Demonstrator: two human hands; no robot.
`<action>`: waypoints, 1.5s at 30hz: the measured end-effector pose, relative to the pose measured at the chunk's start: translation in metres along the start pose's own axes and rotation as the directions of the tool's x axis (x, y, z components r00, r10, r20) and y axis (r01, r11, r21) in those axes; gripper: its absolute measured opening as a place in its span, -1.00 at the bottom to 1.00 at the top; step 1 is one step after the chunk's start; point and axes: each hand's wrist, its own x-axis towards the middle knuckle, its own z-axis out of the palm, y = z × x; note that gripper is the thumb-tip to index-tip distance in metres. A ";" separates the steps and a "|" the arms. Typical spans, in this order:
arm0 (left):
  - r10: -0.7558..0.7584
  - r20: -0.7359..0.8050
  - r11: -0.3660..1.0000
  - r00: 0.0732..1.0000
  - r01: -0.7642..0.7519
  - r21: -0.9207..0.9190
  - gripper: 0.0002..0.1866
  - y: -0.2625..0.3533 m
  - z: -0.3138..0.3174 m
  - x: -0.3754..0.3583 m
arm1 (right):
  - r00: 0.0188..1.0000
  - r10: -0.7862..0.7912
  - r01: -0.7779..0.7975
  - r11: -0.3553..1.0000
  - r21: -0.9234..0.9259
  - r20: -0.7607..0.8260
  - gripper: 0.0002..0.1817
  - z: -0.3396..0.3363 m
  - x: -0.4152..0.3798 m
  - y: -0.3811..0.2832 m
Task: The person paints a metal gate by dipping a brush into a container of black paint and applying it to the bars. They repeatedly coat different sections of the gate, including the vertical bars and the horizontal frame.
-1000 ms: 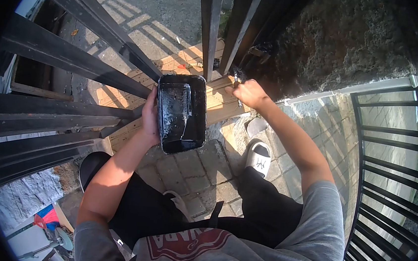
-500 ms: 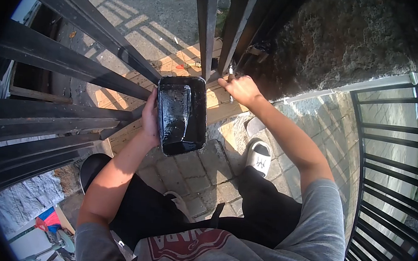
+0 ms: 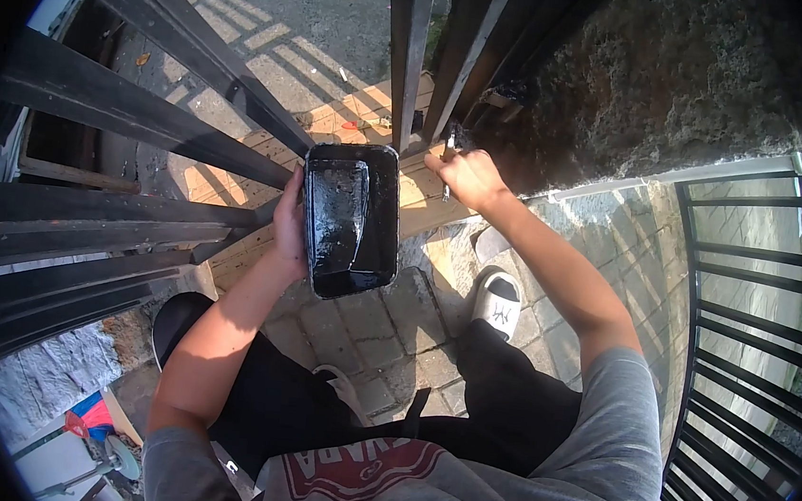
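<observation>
- Since one second ago, the right hand (image 3: 472, 178) has shifted slightly toward the left hand (image 3: 290, 225), and the slim tool (image 3: 450, 143) in its grip stands straighter in view; the left hand and its tray (image 3: 386, 221) have hardly moved.
- Right hand: fingers curled narrowly around the slim tool, whose lower end shows below the knuckles; its far tip, above the hand, is too dark to make out.
- Left hand: holding the black tray by its near side, thumb along the wall, other fingers mostly hidden beneath.
- The tray lies between the two hands, its inside coated with glossy black and streaked with pale patches.
- Just beyond the right hand rise dark upright bars (image 3: 406, 60); whether the tool touches them cannot be told.
- Beneath both hands runs a tan ledge (image 3: 425, 195), crossed by shadows.
- To the left of the left hand, more dark bars (image 3: 147, 104) fan outward.
- Beyond and right of the right hand is a rough wall (image 3: 673, 83), with a pale pipe (image 3: 694, 175) along its lower edge.
- Well right of the right hand stands a black railing (image 3: 756, 334).
- Below the hands lie grey paving stones (image 3: 415, 309), with a white shoe (image 3: 496, 308) under the right forearm.
</observation>
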 end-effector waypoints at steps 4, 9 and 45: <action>0.015 -0.009 1.000 1.000 -0.015 0.019 -0.16 0.000 -0.001 0.001 | 0.999 0.039 -0.039 0.999 0.005 0.018 -0.62 -0.008 -0.004 0.003; 0.015 -0.036 0.999 0.999 -0.013 0.039 -0.16 0.000 -0.001 0.001 | 0.997 -0.004 0.003 1.000 0.023 0.078 -0.60 -0.004 0.002 -0.004; 0.032 0.016 0.999 0.999 -0.032 0.022 -0.18 0.001 0.002 -0.005 | 0.997 -0.003 -0.005 0.996 0.092 0.083 -0.64 -0.006 -0.027 0.003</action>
